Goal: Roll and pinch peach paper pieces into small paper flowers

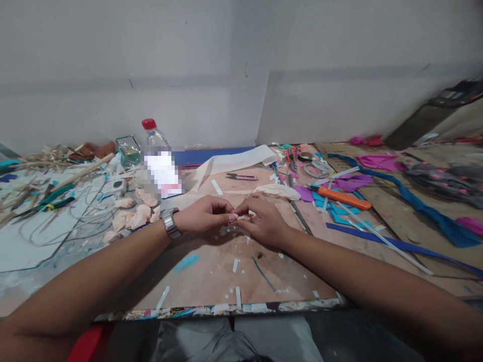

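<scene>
As the left hand (207, 214) meets the right hand (264, 220), a small pale scrap (235, 216), mostly hidden, is pinched by both, equally near each; its long axis cannot be told. Beneath, a brown sheet (199, 289) is strewn with thin white strips (238, 298); rightward, a crinkled blue band (426, 212) is laid across cardboard (396, 213).

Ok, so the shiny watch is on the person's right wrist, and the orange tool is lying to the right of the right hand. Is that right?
Not quite: the shiny watch is on the left wrist, as the head view shows. The orange tool is lying to the right of the right hand.
</scene>
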Tool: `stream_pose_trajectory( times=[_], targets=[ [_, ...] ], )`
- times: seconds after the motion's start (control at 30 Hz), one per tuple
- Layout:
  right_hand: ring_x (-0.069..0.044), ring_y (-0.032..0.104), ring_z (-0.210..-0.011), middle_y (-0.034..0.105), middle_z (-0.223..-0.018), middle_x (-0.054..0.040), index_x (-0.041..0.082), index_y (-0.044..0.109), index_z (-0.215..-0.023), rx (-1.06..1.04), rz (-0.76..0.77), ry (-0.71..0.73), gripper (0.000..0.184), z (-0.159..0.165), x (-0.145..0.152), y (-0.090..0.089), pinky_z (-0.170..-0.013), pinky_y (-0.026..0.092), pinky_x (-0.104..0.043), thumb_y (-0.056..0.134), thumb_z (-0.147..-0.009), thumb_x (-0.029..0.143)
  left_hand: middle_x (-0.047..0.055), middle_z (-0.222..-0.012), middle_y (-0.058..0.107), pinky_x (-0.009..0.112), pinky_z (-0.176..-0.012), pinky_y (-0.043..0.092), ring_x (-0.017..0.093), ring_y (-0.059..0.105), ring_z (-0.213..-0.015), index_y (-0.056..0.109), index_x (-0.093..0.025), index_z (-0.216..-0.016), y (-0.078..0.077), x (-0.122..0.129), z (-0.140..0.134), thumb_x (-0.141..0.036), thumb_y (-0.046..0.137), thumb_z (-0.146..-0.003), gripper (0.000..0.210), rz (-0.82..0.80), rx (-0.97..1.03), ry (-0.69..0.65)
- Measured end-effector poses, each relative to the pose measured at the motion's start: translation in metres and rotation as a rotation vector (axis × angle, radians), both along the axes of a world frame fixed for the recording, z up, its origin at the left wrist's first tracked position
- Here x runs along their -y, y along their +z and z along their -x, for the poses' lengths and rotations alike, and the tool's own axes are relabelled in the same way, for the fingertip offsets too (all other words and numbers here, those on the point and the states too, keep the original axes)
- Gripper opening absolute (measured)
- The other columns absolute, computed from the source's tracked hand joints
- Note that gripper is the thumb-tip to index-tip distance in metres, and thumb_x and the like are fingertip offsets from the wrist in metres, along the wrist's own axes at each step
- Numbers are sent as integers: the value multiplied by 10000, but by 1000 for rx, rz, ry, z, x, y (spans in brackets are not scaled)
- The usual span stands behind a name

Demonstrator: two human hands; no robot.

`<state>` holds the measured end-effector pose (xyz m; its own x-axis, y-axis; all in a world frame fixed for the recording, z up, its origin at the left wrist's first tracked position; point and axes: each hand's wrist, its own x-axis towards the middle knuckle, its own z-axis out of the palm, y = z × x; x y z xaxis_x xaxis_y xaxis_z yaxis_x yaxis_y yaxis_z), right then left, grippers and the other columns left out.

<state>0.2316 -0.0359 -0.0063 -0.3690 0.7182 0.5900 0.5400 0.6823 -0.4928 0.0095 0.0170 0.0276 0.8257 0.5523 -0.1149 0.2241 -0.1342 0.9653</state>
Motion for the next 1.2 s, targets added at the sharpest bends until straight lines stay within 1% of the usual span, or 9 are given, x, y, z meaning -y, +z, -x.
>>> stream_pose_trajectory(
  times=[0.1, 0.2, 0.3, 0.43, 0.53, 0.73, 0.83, 0.97, 1.2],
  targets=[
    [-95, 632, -828, 761, -926, -8, 194, 747, -1031, 26, 45, 12, 265, 0, -1, -1, -891, 345, -307, 728, -946, 444, 22, -802, 636, 197, -618, 437, 80, 560, -682, 654, -112, -908, -1, 0, -1, -560, 696, -926, 450, 45, 25, 18],
    [-87, 620, -838, 767, -965, -2, 229, 745, -1169, 73, 81, 25, 270, 0, -1, -2, -911, 320, -315, 647, -1007, 422, 11, -767, 623, 188, -596, 439, 77, 563, -651, 633, -123, -885, -2, -1, 0, -533, 699, -928, 417, 54, 12, 58],
    [-78, 611, -822, 758, -914, 14, 234, 755, -1128, 79, 62, 16, 237, 0, -1, -2, -905, 300, -316, 622, -1025, 401, 15, -778, 628, 187, -604, 445, 81, 574, -666, 641, -122, -901, -2, -1, 0, -520, 716, -917, 405, 49, -2, 57],
    [-76, 629, -827, 766, -927, 13, 219, 757, -1075, 40, 39, 3, 244, 0, -1, 0, -906, 305, -313, 635, -1016, 421, 24, -801, 636, 193, -618, 445, 84, 571, -683, 661, -110, -942, -2, 0, 0, -544, 727, -901, 441, 57, -9, 44],
    [-86, 643, -842, 772, -938, 1, 217, 760, -1091, 46, 66, 7, 271, 0, -1, 0, -902, 307, -315, 637, -1012, 445, 16, -786, 625, 191, -619, 447, 80, 563, -677, 654, -117, -897, -1, 0, -1, -527, 721, -904, 416, 49, 10, 75],
    [-106, 680, -959, 781, -1086, -15, 239, 706, -1269, 96, 130, 47, 305, 1, 1, -3, -930, 308, -327, 586, -1042, 404, 10, -757, 630, 187, -598, 426, 76, 560, -647, 628, -123, -854, 0, -4, 1, -485, 701, -906, 373, 5, -39, 62],
    [-96, 665, -917, 779, -1035, 3, 236, 726, -1202, 100, 128, 51, 265, 0, 0, -4, -928, 294, -325, 578, -1046, 391, 11, -733, 636, 184, -597, 417, 74, 555, -635, 623, -125, -854, -1, -4, 1, -492, 709, -902, 380, -10, -49, 55],
    [-86, 664, -929, 779, -1044, 33, 236, 741, -1122, 81, 104, 17, 206, -1, -1, -4, -944, 279, -320, 609, -1031, 367, 26, -751, 651, 202, -578, 438, 94, 580, -624, 639, -124, -921, -1, -1, 0, -588, 722, -883, 473, 27, -42, 77],
    [-94, 690, -1053, 774, -1149, 30, 236, 719, -1178, 47, 103, -11, 247, 0, 0, -2, -964, 286, -304, 633, -1018, 404, 19, -774, 622, 193, -588, 441, 82, 567, -649, 625, -117, -877, -2, -1, 0, -572, 739, -872, 469, 55, -11, 105]
  ],
)
